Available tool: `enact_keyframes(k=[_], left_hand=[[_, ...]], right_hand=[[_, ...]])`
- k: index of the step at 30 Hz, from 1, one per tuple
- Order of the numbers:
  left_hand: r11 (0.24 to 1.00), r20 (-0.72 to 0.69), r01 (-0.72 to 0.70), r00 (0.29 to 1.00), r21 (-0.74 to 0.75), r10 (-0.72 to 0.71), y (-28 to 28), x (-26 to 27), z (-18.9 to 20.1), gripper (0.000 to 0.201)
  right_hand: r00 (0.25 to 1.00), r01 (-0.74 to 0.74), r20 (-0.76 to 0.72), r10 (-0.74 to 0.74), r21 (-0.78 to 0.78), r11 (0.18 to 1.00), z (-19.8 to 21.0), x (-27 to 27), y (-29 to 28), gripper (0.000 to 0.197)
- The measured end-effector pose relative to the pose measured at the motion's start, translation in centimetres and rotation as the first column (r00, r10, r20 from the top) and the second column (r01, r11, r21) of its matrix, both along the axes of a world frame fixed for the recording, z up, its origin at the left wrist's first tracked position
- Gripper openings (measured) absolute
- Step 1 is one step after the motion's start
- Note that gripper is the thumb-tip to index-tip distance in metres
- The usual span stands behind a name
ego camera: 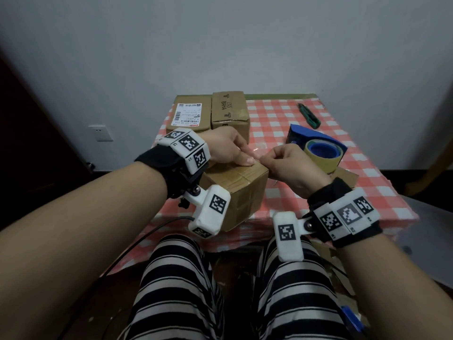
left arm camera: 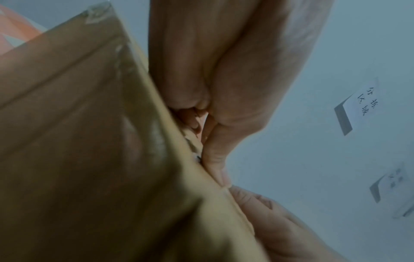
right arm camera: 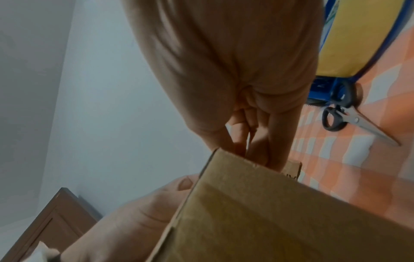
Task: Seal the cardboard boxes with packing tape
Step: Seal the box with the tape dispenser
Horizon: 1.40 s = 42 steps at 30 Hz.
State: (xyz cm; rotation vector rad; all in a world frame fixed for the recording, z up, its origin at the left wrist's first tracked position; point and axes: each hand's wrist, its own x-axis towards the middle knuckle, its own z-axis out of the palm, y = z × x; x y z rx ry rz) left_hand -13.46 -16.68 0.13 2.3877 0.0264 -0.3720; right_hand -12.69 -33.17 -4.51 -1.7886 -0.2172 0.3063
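Table (ego camera: 382, 192) draped in a red-and-white checked cloth, set against a pale wall. Far left corner: flat brown cardboard box with a white shipping label (ego camera: 190, 114), closed; touching its right side, a taller brown cardboard box printed in black (ego camera: 229, 109), closed, contents unseen. Near edge, left of centre: brown cardboard box with clear tape across its top seam (ego camera: 241, 190), flaps down, one corner overhanging the table's near edge. Left hand (ego camera: 229, 147), fingers curled, thumb pressing on the box's top far edge. Right hand (ego camera: 291, 165), fingers curled, pinching at that same top corner; what it pinches cannot be made out. Right of centre: blue tape dispenser holding a yellowish tape roll (ego camera: 318, 149), just behind the right hand. Black-handled scissors (right arm camera: 356, 122) beside it. Far right: green utility knife (ego camera: 309, 115), cloth open around it.
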Motion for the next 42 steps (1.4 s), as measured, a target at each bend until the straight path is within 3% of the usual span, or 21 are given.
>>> enact_keyframes(k=[5, 10, 13, 16, 18, 21, 24, 25, 28, 30, 34, 37, 39, 42], left_hand=[[0.997, 0.001, -0.027, 1.000, 0.074, 0.027, -0.1, 0.0, -0.4, 0.007], [0.991, -0.021, -0.037, 0.999, 0.131, 0.040, -0.9, 0.4, -0.1, 0.030], [0.998, -0.002, -0.060, 0.998, -0.006, 0.060, -0.5, 0.2, -0.1, 0.038], [0.950, -0.005, -0.132, 0.991, -0.284, 0.136, 0.7, 0.0, 0.0, 0.049], [0.913, 0.023, -0.183, 0.978, -0.364, 0.205, 1.8, -0.2, 0.5, 0.044], [0.929, 0.092, -0.274, 0.948, -0.251, 0.304, 3.4, -0.5, 0.7, 0.042], [0.924, 0.118, -0.326, 0.944, 0.201, 0.308, 5.1, -0.8, -0.1, 0.074], [0.922, 0.080, -0.307, 0.952, 0.237, 0.297, 5.5, -0.9, -0.4, 0.081], [0.944, -0.013, -0.314, 0.948, 0.101, 0.317, 6.0, -1.1, -1.2, 0.084], [0.925, -0.037, -0.380, 0.924, 0.001, 0.380, 6.0, -1.2, -1.4, 0.086], [0.881, -0.025, -0.446, 0.894, -0.158, 0.448, 5.4, -1.5, -0.8, 0.105], [0.837, 0.010, -0.500, 0.857, -0.224, 0.515, 5.4, -1.8, 0.6, 0.082], [0.850, -0.021, -0.500, 0.863, -0.166, 0.504, 5.5, -2.4, 1.4, 0.072], [0.880, -0.016, -0.463, 0.884, 0.102, 0.467, 5.5, -3.3, 0.7, 0.081]], right_hand=[[0.977, -0.050, -0.196, 0.083, 0.169, 0.984, -0.4, 0.0, 0.2, 0.045], [0.959, 0.008, -0.278, 0.054, 0.219, 0.976, -0.5, 0.2, 0.4, 0.030], [0.941, 0.073, -0.338, 0.017, 0.251, 0.965, -0.2, -0.2, 0.5, 0.029], [0.934, 0.045, -0.358, 0.010, 0.145, 0.988, -0.1, -0.6, 0.4, 0.023], [0.925, 0.021, -0.379, 0.012, 0.081, 0.996, -0.3, -0.8, 0.3, 0.026], [0.923, 0.028, -0.385, -0.010, 0.040, 0.999, -0.1, -1.1, 0.3, 0.034], [0.918, 0.014, -0.396, -0.030, -0.044, 0.999, 0.4, -1.4, 0.3, 0.048], [0.914, -0.016, -0.406, -0.018, -0.079, 0.997, 0.5, -1.6, 0.3, 0.055], [0.895, -0.146, -0.438, 0.088, -0.100, 0.984, 1.0, -2.3, 0.1, 0.066], [0.885, -0.183, -0.441, 0.151, -0.031, 0.983, 1.3, -2.8, 0.1, 0.060], [0.943, -0.171, -0.286, 0.173, 0.031, 0.985, 2.2, -2.6, 0.0, 0.053], [0.987, -0.123, -0.088, 0.132, 0.099, 0.987, 2.6, -2.1, -0.4, 0.038], [0.993, -0.119, 0.010, 0.118, 0.097, 0.988, 2.5, -1.9, -0.5, 0.035], [0.979, -0.114, 0.163, 0.122, -0.057, 0.992, 1.4, -1.4, -0.7, 0.048]])
